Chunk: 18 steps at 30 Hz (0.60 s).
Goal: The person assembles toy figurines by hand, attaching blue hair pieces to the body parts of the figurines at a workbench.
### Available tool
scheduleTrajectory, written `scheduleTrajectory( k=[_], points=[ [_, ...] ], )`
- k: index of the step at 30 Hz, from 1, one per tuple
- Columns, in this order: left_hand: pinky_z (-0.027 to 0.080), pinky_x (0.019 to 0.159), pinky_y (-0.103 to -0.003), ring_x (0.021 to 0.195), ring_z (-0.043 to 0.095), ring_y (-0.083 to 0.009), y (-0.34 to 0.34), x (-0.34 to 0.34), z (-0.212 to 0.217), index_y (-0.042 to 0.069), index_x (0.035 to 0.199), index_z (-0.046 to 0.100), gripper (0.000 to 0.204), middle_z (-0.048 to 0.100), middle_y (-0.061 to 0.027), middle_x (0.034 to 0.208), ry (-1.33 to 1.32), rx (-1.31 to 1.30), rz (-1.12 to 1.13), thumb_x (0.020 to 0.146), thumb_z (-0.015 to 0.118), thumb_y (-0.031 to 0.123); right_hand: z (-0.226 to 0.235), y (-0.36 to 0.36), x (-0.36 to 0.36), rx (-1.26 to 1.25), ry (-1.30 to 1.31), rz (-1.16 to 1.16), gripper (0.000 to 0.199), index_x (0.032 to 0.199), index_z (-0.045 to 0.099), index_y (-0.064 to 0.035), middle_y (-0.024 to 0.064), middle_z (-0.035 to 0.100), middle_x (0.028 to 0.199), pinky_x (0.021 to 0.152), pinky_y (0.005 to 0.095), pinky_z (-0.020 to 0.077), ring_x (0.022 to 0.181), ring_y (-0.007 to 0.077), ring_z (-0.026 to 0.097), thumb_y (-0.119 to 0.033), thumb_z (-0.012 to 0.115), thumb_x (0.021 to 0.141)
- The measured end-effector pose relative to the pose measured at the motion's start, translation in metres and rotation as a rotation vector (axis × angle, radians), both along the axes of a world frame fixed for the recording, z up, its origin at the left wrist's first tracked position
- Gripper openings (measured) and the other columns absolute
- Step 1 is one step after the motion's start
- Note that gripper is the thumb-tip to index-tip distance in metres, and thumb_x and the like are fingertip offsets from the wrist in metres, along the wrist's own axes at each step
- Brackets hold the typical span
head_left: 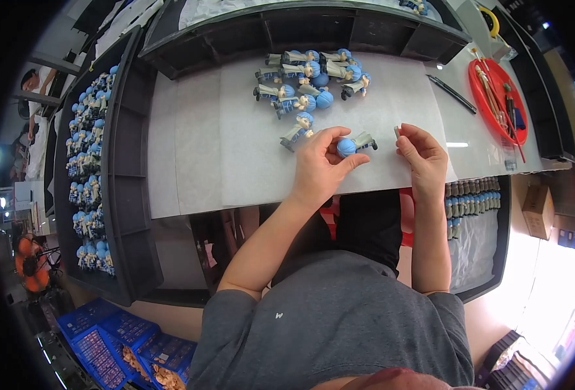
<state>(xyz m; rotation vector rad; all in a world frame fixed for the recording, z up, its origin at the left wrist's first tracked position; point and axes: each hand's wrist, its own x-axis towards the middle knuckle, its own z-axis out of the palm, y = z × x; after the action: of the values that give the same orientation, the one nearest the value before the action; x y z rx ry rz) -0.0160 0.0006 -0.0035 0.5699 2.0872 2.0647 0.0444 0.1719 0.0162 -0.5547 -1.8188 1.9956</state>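
Note:
My left hand (320,162) is closed around the blue-haired head end of a small figurine (363,141), whose pale coat and dark shoes point right. To its right, my right hand (422,156) pinches a tiny greyish piece (396,132) between thumb and fingertips; its exact kind is too small to make out. The two hands are apart, just above the white paper (248,162) at the table's near edge. Beside my left fingers lies another blue-haired figurine (296,130). Beyond it, a cluster of several like figurines (300,68) lies on the paper.
A black crate (122,175) of figurines stands at left, another black crate (307,36) behind the work area. At right lie a black pen (452,94) and a red tray (479,97) with brushes. More figurines (472,205) fill a low tray beside my right arm. Blue baskets (125,338) sit lower left.

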Motion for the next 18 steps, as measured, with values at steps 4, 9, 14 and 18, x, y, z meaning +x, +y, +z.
scheduleTrajectory(
  k=[4,9,14,18],
  points=[
    [0.049,0.064,-0.020,0.075,0.057,-0.0080,-0.003,0.003,0.011,-0.002,0.099,0.059,0.037,0.059,-0.0049,0.090,0.100,-0.133,-0.057,0.067,0.076,0.008,-0.002,-0.005,-0.002,0.033,0.032,0.005,0.021,0.096,0.062,0.0038,0.0082,0.063,0.091,0.073,0.0231,0.0464,0.081,0.0119,0.058,0.000,0.066,0.075],
    [0.048,0.060,-0.020,0.071,0.057,-0.0071,-0.003,0.005,0.012,-0.002,0.097,0.061,0.034,0.060,-0.0049,0.084,0.117,-0.136,-0.043,0.066,0.074,0.003,0.000,-0.016,-0.007,0.056,0.060,0.016,0.018,0.092,0.063,0.0044,0.0081,0.063,0.088,0.072,0.0223,0.0465,0.078,0.0121,0.059,0.002,0.066,0.075],
    [0.045,0.050,-0.022,0.056,0.057,-0.0111,0.000,0.009,0.004,-0.002,0.094,0.061,0.032,0.058,-0.0077,0.074,0.226,-0.083,-0.014,0.066,0.073,0.005,-0.001,-0.041,-0.009,0.335,0.084,0.012,0.014,0.086,0.064,0.0010,0.0071,0.064,0.082,0.067,0.0227,0.0472,0.071,0.0110,0.059,0.005,0.064,0.073],
    [0.047,0.053,-0.020,0.061,0.058,-0.0076,0.000,0.011,0.007,-0.002,0.095,0.062,0.034,0.060,-0.0062,0.079,0.208,-0.107,-0.049,0.065,0.075,0.002,-0.004,-0.041,-0.012,0.700,0.174,-0.036,0.013,0.082,0.063,-0.0003,0.0082,0.063,0.076,0.063,0.0240,0.0470,0.067,0.0117,0.058,0.008,0.062,0.072]
  ],
)
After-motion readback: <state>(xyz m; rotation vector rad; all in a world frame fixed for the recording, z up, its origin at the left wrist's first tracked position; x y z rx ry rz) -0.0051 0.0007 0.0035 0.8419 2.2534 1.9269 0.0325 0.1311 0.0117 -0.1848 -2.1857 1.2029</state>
